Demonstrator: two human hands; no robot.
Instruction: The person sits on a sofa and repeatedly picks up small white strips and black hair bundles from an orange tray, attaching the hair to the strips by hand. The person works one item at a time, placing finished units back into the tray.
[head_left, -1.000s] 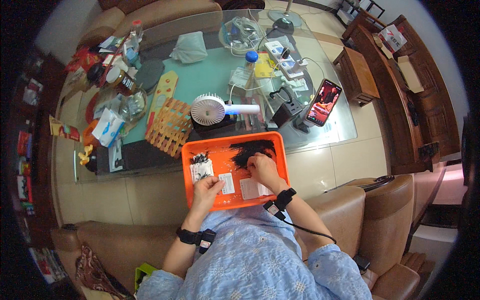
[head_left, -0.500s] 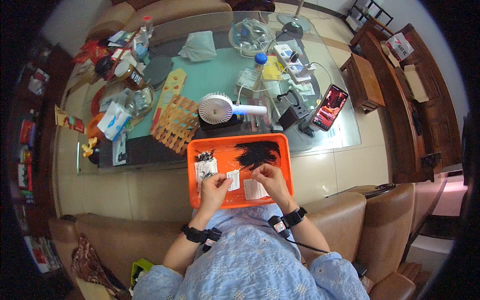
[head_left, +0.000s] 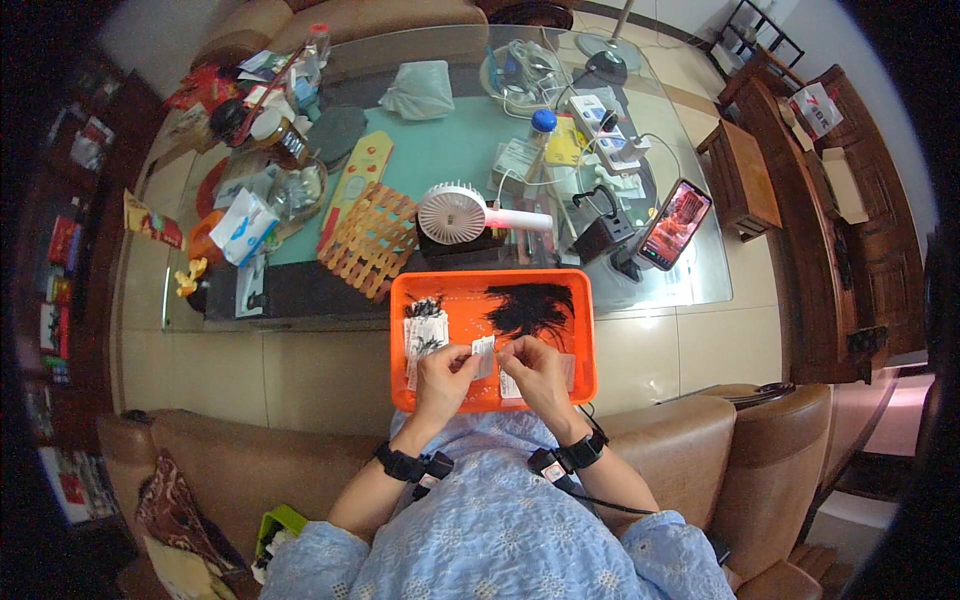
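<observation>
Wrists: black bands [head_left: 400, 463] are circling both, above a blue embroidered garment [head_left: 500, 515].
Tray: an orange tray [head_left: 465, 290] is sitting just beyond the garment, its near edge meeting the cloth.
Card stack: white cards [head_left: 509, 388] are lying toward the tray's near right corner, partly under the right hand.
Left hand: the left hand [head_left: 443, 385] is pinching a small white card [head_left: 483, 356], held up over the tray's middle.
Right hand: the right hand [head_left: 541, 374] is bringing thumb and forefinger together just beside that card; whether anything is between them, I cannot tell.
Filled cards: white cards with black strands [head_left: 426, 331] are lying along the tray's left edge.
Loose strands: a black heap [head_left: 532, 308] is filling the tray's far right corner.
Table: a handheld fan [head_left: 451, 213] is standing near the glass table's near edge, a lit phone [head_left: 676, 225] leaning toward its right edge.
</observation>
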